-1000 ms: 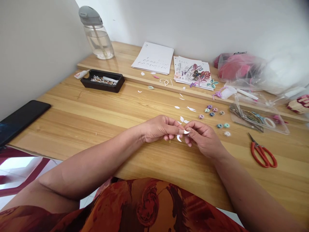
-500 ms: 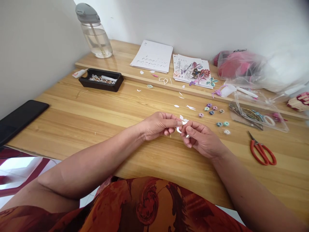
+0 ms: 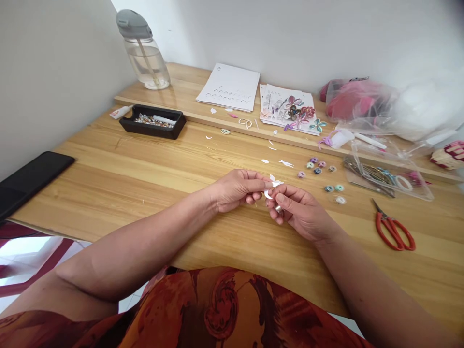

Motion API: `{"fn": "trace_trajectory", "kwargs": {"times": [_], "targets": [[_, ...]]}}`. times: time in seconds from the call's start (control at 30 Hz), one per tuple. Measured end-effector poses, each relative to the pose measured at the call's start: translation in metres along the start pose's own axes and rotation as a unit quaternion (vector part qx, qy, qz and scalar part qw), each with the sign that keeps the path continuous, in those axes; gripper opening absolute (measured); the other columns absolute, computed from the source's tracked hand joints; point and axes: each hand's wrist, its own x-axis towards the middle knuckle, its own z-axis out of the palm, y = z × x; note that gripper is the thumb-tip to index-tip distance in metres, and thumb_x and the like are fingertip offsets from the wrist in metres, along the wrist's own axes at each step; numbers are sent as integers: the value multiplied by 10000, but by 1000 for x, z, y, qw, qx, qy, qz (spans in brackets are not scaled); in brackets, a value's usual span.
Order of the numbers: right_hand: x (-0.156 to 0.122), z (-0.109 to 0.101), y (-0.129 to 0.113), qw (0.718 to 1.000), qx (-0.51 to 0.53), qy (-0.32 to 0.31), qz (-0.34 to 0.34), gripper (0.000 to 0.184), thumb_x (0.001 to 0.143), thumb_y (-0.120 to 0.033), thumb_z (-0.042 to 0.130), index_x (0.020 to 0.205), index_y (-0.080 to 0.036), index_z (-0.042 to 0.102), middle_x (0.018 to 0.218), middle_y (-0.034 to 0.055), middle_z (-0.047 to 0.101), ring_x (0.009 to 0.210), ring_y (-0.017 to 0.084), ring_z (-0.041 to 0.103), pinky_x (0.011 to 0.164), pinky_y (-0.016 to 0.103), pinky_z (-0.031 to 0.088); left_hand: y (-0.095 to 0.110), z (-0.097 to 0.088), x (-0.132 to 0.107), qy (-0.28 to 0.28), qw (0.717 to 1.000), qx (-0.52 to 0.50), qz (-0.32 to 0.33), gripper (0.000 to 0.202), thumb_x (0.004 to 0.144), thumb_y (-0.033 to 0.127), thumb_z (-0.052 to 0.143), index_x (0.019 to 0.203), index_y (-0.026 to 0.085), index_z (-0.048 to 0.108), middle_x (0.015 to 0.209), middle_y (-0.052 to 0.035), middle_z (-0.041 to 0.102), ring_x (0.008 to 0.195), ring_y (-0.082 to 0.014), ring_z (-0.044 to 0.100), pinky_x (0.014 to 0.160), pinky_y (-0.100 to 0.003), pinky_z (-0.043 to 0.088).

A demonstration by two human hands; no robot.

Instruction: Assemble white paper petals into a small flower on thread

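Pinched between the thumb and finger of my left hand are small white petal-shaped cutouts, several of them overlapping. My right hand is closed close beside it, its fingertips touching the cutouts' edge. Curled in the right fingers is a small silvery bobbin, partly hidden. Any thread between the hands is too fine to make out. Both hands hover just over the wooden table. Beyond them lie loose white cutouts.
Several thread bobbins and red-handled scissors lie to the right, near an open plastic box. At the back are paper sheets and fabric flowers. Leftward are a black bead tray, a bottle and a phone.
My right hand has shifted slightly left and turned, bringing its fingers and the bobbin a little lower. My left hand keeps its pinch on the cutouts.
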Motion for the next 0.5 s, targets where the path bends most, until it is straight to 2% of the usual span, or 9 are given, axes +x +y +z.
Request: {"fn": "trace_trajectory", "kwargs": {"times": [0.27, 0.5], "targets": [[0, 1, 1, 1000, -1, 1, -7, 145, 849, -313, 715, 915, -202, 649, 855, 25, 626, 726, 120, 612, 579, 208, 487, -1, 0, 1, 16, 1000, 5, 0, 254, 687, 282, 808, 795, 95, 673, 659, 7, 589, 515, -14, 437, 435, -127, 284], [-1, 5, 2, 998, -46, 26, -15, 164, 867, -338, 690, 909, -195, 621, 709, -6, 599, 608, 104, 578, 527, 201, 467, -1, 3, 1, 42, 999, 24, 12, 328, 644, 343, 841, 776, 97, 668, 603, 27, 561, 492, -16, 424, 423, -142, 274]]}}
